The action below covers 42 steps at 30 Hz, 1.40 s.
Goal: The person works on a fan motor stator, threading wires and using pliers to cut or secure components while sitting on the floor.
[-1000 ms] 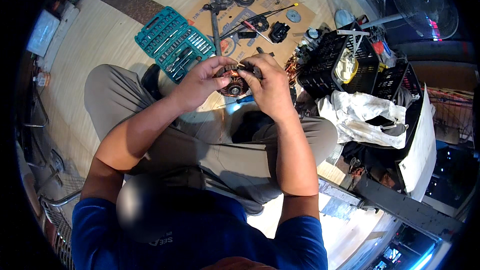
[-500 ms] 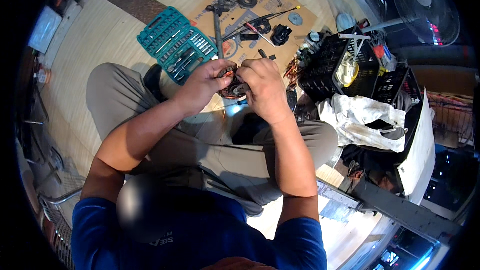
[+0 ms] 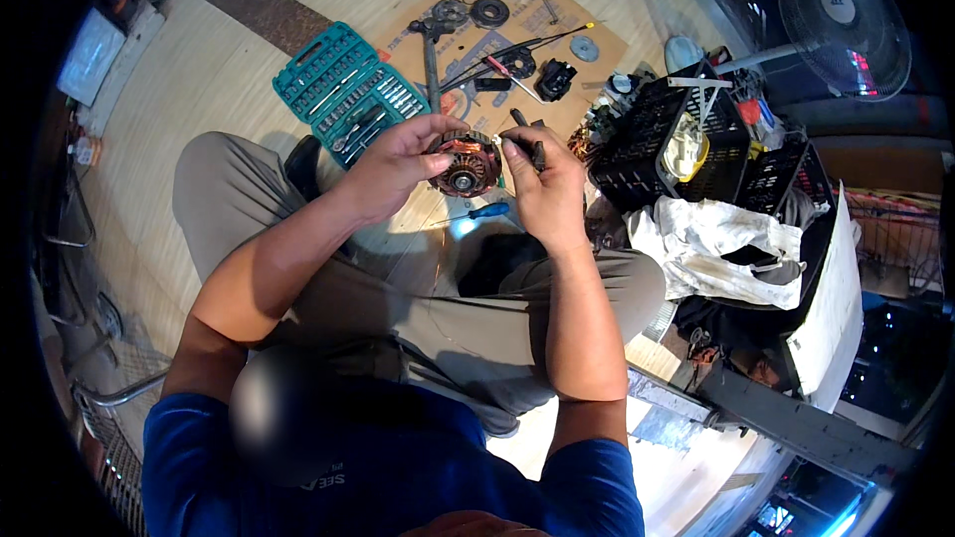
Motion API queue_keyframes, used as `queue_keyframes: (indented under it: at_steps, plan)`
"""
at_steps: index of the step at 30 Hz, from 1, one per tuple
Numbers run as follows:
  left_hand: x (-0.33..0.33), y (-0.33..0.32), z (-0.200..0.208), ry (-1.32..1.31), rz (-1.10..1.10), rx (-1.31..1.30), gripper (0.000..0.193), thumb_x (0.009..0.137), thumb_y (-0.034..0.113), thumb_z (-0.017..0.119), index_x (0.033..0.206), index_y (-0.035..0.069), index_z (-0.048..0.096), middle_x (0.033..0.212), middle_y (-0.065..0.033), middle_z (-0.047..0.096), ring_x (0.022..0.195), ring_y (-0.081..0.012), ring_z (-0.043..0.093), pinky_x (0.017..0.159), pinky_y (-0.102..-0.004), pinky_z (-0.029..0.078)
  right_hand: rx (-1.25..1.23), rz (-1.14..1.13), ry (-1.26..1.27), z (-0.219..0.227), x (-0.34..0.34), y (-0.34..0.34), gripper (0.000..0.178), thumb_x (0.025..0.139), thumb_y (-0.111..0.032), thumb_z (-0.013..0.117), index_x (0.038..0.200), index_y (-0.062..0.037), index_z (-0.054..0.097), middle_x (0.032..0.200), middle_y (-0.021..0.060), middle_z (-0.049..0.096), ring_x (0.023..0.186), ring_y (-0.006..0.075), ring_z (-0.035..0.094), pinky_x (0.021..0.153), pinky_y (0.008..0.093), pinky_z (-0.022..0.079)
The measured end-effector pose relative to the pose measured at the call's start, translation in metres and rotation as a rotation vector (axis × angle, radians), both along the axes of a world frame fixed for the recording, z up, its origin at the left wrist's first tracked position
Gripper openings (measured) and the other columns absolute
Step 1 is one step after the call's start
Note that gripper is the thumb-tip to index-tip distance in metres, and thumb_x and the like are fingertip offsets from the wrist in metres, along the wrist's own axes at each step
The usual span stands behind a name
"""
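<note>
My left hand [image 3: 396,167] is closed around a motor armature [image 3: 464,161], a round part wound with copper. Its toothed end and central shaft now face up. Just to its right my right hand [image 3: 549,197] is closed on a dark two-handled tool [image 3: 538,154] that looks like pliers; its jaws are hard to make out. The thumb of that hand is close to the armature's right edge. Below them on the floor lies a blue-handled screwdriver [image 3: 489,210].
An open green socket set [image 3: 320,48] and a hammer [image 3: 431,65] lie ahead. Cardboard [image 3: 597,40] carries dark motor parts and a red-handled screwdriver [image 3: 512,78]. To the right stand black crates [image 3: 627,174], a stained white cloth [image 3: 686,239] and a fan [image 3: 839,5].
My right hand has moved right and slightly down, off the armature, with the dark tool in it. More of the armature's face shows. My left hand has stayed nearly in place.
</note>
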<state>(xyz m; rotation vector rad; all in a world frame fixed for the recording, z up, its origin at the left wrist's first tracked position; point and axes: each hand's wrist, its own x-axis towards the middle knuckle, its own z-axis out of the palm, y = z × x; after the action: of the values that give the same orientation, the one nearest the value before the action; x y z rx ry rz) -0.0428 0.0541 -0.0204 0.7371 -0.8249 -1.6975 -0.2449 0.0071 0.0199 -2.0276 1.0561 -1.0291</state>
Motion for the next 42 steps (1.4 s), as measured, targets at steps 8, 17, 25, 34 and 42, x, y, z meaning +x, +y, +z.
queue_keyframes:
  at_steps: [8, 17, 25, 34, 42]
  plan:
    - [0.000, -0.002, 0.000, 0.173, -0.046, 0.085, 0.036, 0.089, 0.012, 0.058, 0.122, 0.002, 0.051, 0.117, -0.0095, 0.059, 0.108, -0.0200, 0.059, 0.094, -0.0357, 0.048, 0.545, 0.005, -0.163, -0.007, 0.004, 0.007, 0.016, 0.090, -0.009, 0.062, 0.099, 0.0036, 0.065, 0.081, 0.0061, 0.068, 0.076, 0.0095, 0.059, 0.071, 0.0262, 0.049]
    - [0.002, -0.003, 0.001, 0.123, 0.070, 0.341, 0.025, 0.092, 0.020, 0.059, 0.112, 0.005, 0.055, 0.101, -0.0059, 0.063, 0.091, -0.0157, 0.065, 0.079, -0.0318, 0.055, 0.534, 0.090, -0.103, -0.001, 0.013, 0.015, 0.018, 0.090, -0.010, 0.062, 0.102, 0.0038, 0.064, 0.085, 0.0041, 0.066, 0.078, 0.0093, 0.058, 0.073, 0.0252, 0.048]
    - [0.000, -0.002, 0.005, 0.074, 0.013, 0.286, 0.020, 0.091, 0.015, 0.060, 0.107, 0.005, 0.055, 0.099, -0.0054, 0.063, 0.085, -0.0147, 0.066, 0.074, -0.0304, 0.056, 0.633, 0.035, -0.200, -0.007, 0.013, 0.011, 0.016, 0.091, -0.009, 0.060, 0.101, 0.0026, 0.064, 0.084, 0.0033, 0.066, 0.076, 0.0095, 0.058, 0.071, 0.0251, 0.048]
    - [0.003, -0.003, -0.002, 0.080, 0.077, 0.155, 0.024, 0.094, 0.013, 0.055, 0.116, 0.003, 0.050, 0.109, -0.0090, 0.059, 0.099, -0.0181, 0.062, 0.088, -0.0351, 0.052, 0.820, 0.071, -0.308, -0.008, 0.005, 0.009, 0.020, 0.094, -0.013, 0.058, 0.103, 0.0041, 0.063, 0.085, 0.0026, 0.064, 0.072, 0.0101, 0.056, 0.070, 0.0242, 0.046]
    - [0.002, -0.006, -0.010, 0.132, 0.120, 0.125, 0.021, 0.095, 0.012, 0.053, 0.115, 0.003, 0.051, 0.108, -0.0092, 0.060, 0.100, -0.0196, 0.062, 0.089, -0.0361, 0.052, 0.850, 0.126, -0.272, -0.003, 0.004, 0.010, 0.018, 0.093, -0.013, 0.057, 0.100, 0.0019, 0.064, 0.078, -0.0003, 0.061, 0.070, 0.0077, 0.054, 0.067, 0.0228, 0.045]
